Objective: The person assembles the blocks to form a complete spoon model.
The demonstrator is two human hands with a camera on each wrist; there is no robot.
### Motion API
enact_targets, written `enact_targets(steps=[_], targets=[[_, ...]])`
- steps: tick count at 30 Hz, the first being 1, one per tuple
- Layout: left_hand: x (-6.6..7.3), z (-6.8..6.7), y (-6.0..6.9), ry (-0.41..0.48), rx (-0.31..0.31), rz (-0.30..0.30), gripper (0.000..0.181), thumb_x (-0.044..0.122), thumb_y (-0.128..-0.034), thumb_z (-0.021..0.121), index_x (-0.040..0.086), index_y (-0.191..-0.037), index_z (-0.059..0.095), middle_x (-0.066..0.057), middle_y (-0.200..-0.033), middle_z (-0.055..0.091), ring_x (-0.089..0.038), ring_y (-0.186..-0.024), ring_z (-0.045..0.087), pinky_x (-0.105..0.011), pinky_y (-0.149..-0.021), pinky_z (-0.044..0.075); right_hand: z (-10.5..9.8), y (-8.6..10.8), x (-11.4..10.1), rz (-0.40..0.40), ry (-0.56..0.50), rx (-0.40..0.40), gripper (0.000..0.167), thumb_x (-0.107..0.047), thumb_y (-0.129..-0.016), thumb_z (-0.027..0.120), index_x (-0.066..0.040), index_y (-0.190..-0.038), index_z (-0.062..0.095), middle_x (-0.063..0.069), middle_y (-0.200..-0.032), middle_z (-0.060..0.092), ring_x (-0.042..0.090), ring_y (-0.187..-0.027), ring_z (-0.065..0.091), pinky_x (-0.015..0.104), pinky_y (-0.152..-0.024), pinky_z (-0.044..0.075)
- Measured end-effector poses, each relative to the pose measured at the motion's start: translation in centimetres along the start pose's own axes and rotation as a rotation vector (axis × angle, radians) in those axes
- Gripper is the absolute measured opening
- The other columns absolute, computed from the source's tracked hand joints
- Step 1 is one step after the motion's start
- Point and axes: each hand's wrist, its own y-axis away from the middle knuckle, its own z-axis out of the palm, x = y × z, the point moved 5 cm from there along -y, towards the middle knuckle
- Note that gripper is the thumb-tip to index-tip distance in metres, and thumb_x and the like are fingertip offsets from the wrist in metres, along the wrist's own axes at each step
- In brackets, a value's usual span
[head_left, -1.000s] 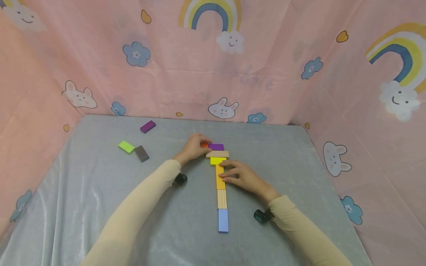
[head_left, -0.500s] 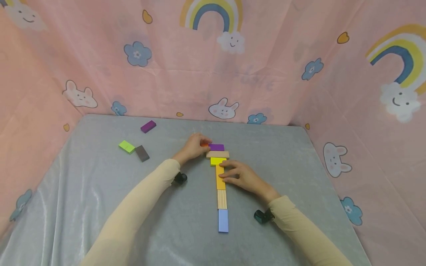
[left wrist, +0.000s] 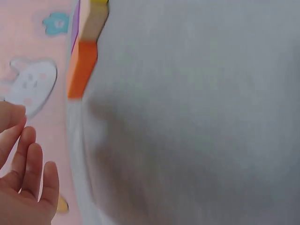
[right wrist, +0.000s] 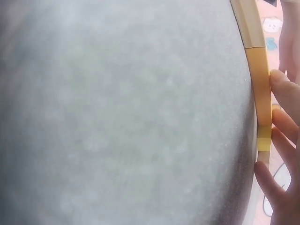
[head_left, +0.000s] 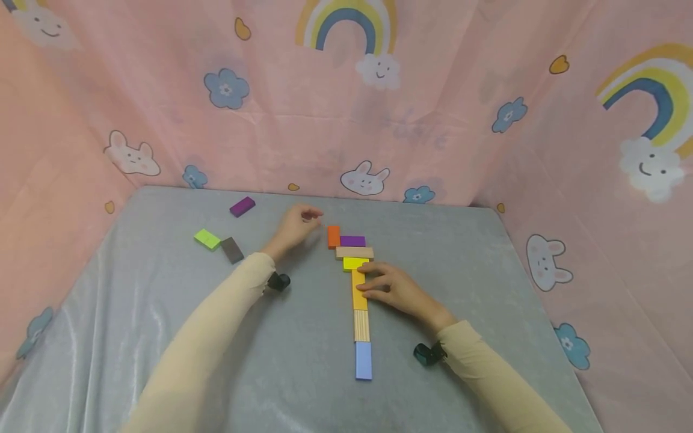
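A column of blocks lies on the grey cloth in the head view: a light blue block, a striped wooden block, an amber block, a yellow block set crosswise, a plain wooden block and a purple block. An orange block stands lengthwise at the purple one's left end. My left hand hovers left of the orange block, holding nothing, fingers loosely bent. My right hand rests its fingertips on the amber and yellow blocks without gripping.
At the back left lie three loose blocks: a dark purple block, a lime green block and a dark grey block. A pink patterned curtain walls the table's back and sides.
My left hand has let go of the orange block and moved left and slightly back, uncovering it. The right hand keeps its place on the column.
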Motion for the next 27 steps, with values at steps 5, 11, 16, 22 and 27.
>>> enact_targets(steps=[5,11,16,22,27], targets=[[-1.1,-3.6,0.2,0.02,0.064,-0.021,0.029,0.015,-0.0959,0.061,0.004,-0.122,0.067,-0.017,-0.122,0.065,-0.032,-0.116,0.058,-0.047,-0.104,0.047,0.0,0.0,0.0,0.006,-0.013,-0.003,0.023,-0.025,-0.089,0.074,-0.022,-0.112,0.077,0.001,-0.139,0.061,0.026,-0.134,0.053,0.051,-0.113,0.041],[-3.0,-7.7,1.0,-0.014,0.163,-0.031,0.029,0.014,-0.094,0.064,0.003,-0.121,0.067,-0.019,-0.118,0.067,-0.033,-0.112,0.059,-0.047,-0.1,0.049,0.0,0.0,0.0,0.003,-0.011,0.0,0.024,-0.024,-0.088,0.075,-0.022,-0.111,0.077,0.0,-0.138,0.061,0.025,-0.132,0.054,0.05,-0.113,0.042],[-4.7,-10.4,1.8,-0.036,0.236,-0.043,0.032,0.011,-0.0928,0.064,0.001,-0.123,0.065,-0.022,-0.123,0.065,-0.036,-0.115,0.059,-0.049,-0.103,0.048,0.1,0.0,0.1,0.022,-0.019,-0.012,0.024,-0.025,-0.088,0.075,-0.022,-0.112,0.077,-0.001,-0.138,0.061,0.023,-0.133,0.053,0.049,-0.114,0.041],[-6.4,-12.6,2.2,-0.054,0.281,-0.081,0.038,0.012,-0.093,0.067,-0.001,-0.128,0.06,-0.025,-0.129,0.058,-0.04,-0.121,0.053,-0.052,-0.106,0.045,0.1,0.1,0.2,0.016,-0.019,-0.009,0.024,-0.024,-0.088,0.075,-0.022,-0.111,0.077,-0.001,-0.138,0.061,0.023,-0.133,0.053,0.049,-0.114,0.041],[-7.0,-13.3,2.7,-0.097,0.268,-0.126,0.043,0.013,-0.0938,0.067,0.0,-0.134,0.056,-0.025,-0.136,0.052,-0.042,-0.127,0.048,-0.055,-0.109,0.041,0.1,0.1,0.0,0.008,-0.013,-0.005,0.024,-0.025,-0.088,0.075,-0.022,-0.112,0.076,-0.001,-0.138,0.061,0.024,-0.133,0.053,0.05,-0.113,0.042]])
